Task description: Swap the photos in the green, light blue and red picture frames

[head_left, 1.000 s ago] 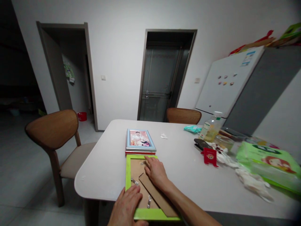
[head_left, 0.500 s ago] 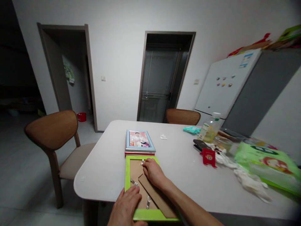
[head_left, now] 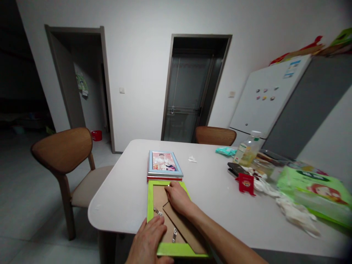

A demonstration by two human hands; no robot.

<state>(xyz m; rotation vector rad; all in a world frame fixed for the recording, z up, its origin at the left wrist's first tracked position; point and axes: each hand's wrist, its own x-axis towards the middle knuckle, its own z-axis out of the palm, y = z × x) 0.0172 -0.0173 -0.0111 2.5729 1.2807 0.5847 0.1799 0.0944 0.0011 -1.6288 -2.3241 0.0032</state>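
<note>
A green picture frame (head_left: 150, 205) lies face down at the table's near edge, showing its brown backing board (head_left: 161, 200) and a folded brown stand (head_left: 178, 223). My left hand (head_left: 148, 236) grips the frame's lower left side, fingers over the border and onto the backing. At the top of the backing, my right hand (head_left: 177, 196) pinches a small metal clip (head_left: 166, 187), mostly covered by the fingers. Two more metal clips show, a left one (head_left: 157, 211) and a lower one (head_left: 174, 235). Just beyond lies a light blue picture frame (head_left: 179, 169) with a photo, on top of something red.
On the table's right side are a plastic bottle (head_left: 247, 150), a dark phone-like object (head_left: 235, 169), a red card (head_left: 246, 183), crumpled tissues (head_left: 298, 214) and a green tissue pack (head_left: 313, 190). Wooden chairs stand at the left (head_left: 64, 150) and far side (head_left: 216, 135).
The right fingers have shifted slightly over the top clip, now covering most of it. The left hand stays on the frame. The view has tilted a little.
</note>
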